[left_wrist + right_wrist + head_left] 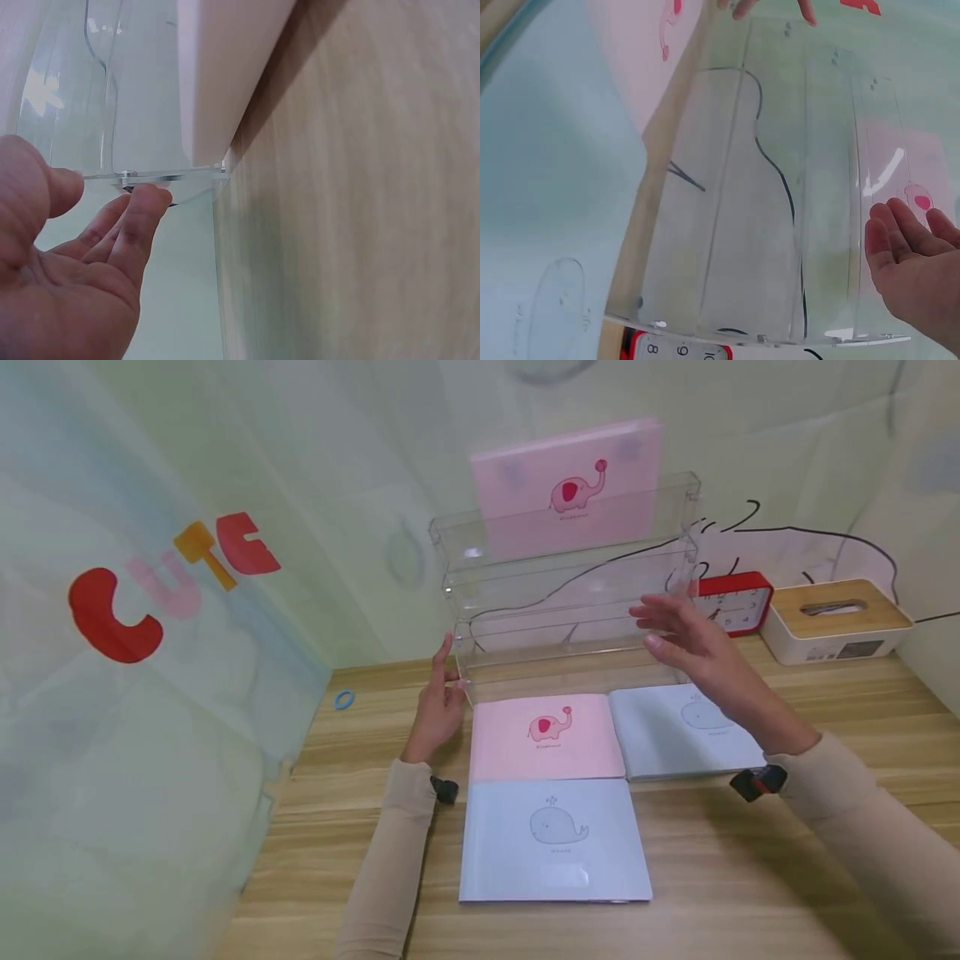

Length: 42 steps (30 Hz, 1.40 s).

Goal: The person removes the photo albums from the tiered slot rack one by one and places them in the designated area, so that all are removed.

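Note:
A clear tiered display rack (577,643) stands against the wall, with a pink elephant book (517,485) upright on its top tier. At the rack's left side my left hand (438,714) pinches the side panel (154,177) near its front edge, thumb on one side and fingers on the other. My right hand (701,647) is raised before the rack's right end, fingers fairly straight, holding nothing. On the table in front lie another pink elephant book (498,739), a blue whale book (502,843) nearer me, and a second blue whale book (652,735) under my right forearm.
To the right of the rack stand a red clock (750,593) and a tissue box (832,639) with a wooden lid. A small blue ring (344,699) lies on the wooden table (330,810) at the left. Coloured letters are fixed to the left wall.

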Each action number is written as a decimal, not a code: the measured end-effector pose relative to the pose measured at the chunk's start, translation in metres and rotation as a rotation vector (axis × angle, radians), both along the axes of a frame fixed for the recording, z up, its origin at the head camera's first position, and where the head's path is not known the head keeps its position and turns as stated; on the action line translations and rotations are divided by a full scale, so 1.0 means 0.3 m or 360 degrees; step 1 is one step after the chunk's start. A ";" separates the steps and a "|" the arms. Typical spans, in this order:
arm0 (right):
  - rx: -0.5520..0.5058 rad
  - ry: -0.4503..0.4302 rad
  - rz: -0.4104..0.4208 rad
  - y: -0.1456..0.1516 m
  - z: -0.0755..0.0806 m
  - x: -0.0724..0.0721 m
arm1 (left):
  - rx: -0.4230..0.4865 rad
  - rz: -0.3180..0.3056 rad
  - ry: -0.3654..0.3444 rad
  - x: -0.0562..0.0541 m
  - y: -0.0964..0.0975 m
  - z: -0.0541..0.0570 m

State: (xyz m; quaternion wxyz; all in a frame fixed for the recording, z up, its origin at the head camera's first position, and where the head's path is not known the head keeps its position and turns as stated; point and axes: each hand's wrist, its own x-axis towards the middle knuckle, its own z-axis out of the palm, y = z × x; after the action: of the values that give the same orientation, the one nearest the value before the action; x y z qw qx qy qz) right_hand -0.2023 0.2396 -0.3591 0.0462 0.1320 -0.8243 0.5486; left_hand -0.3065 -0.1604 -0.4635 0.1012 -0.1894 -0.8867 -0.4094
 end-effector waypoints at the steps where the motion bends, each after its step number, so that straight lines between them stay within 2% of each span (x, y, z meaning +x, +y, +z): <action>1: -0.0013 0.0016 -0.0005 0.004 0.005 -0.005 | -0.0001 0.0000 -0.0004 0.000 -0.001 -0.001; 15: -0.0084 0.0079 -0.0078 0.042 0.068 -0.069 | -0.0006 -0.0013 0.0002 0.000 -0.006 0.001; 22: -0.0079 0.0041 -0.0116 0.040 0.110 -0.104 | -0.0012 -0.0017 0.0045 -0.001 -0.005 -0.001; 33: -0.0097 0.0057 -0.0180 0.065 0.164 -0.154 | -0.0002 -0.0006 0.0008 -0.002 0.002 -0.001; 42: -0.0106 0.0166 -0.0226 0.089 0.194 -0.206 | -0.0009 -0.0002 0.0001 -0.003 -0.001 0.000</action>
State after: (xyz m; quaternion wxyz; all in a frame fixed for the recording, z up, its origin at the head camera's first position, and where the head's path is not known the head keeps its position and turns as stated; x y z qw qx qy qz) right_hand -0.2642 0.2665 -0.3010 0.1324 0.1000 -0.8094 0.5633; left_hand -0.3075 -0.1607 -0.4636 0.1008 -0.1905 -0.8877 -0.4068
